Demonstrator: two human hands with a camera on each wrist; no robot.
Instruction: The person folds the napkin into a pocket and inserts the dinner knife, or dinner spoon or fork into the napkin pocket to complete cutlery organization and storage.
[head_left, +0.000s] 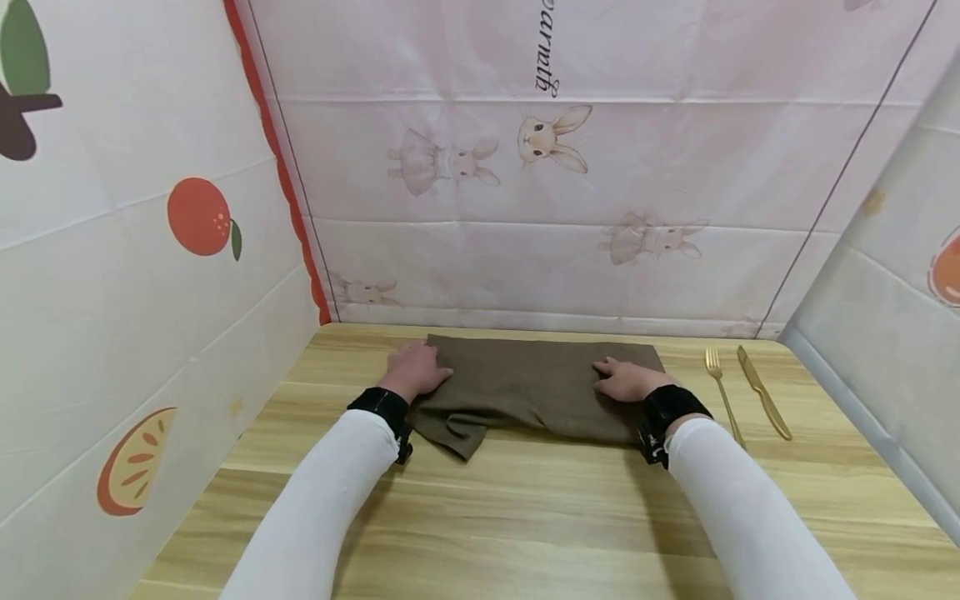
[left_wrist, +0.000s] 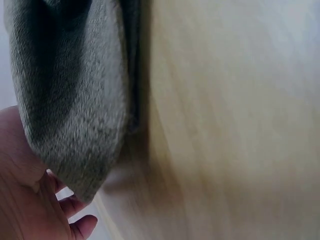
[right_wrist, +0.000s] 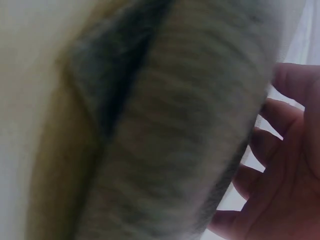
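Note:
A brown-olive cloth (head_left: pixel 536 383) lies folded lengthwise at the back of the wooden table, and its front left corner sticks out in a crumpled flap. My left hand (head_left: pixel 415 369) is at the cloth's left end, thumb reaching onto it. In the left wrist view, the loosely bent fingers (left_wrist: pixel 82 227) show beside a hanging corner of the cloth (left_wrist: pixel 75 110). My right hand (head_left: pixel 628 380) rests on the right part of the cloth, fingers pointing left. The right wrist view shows its spread fingers (right_wrist: pixel 265 145) along the edge of the rolled-looking fabric (right_wrist: pixel 185 115).
On the right of the table (head_left: pixel 525 517) lie a gold fork (head_left: pixel 722 392) and a gold knife (head_left: pixel 763 392), the fork partly behind my right wrist. Printed sheets form the back wall (head_left: pixel 487 275), left wall (head_left: pixel 90 333) and right wall (head_left: pixel 892 333).

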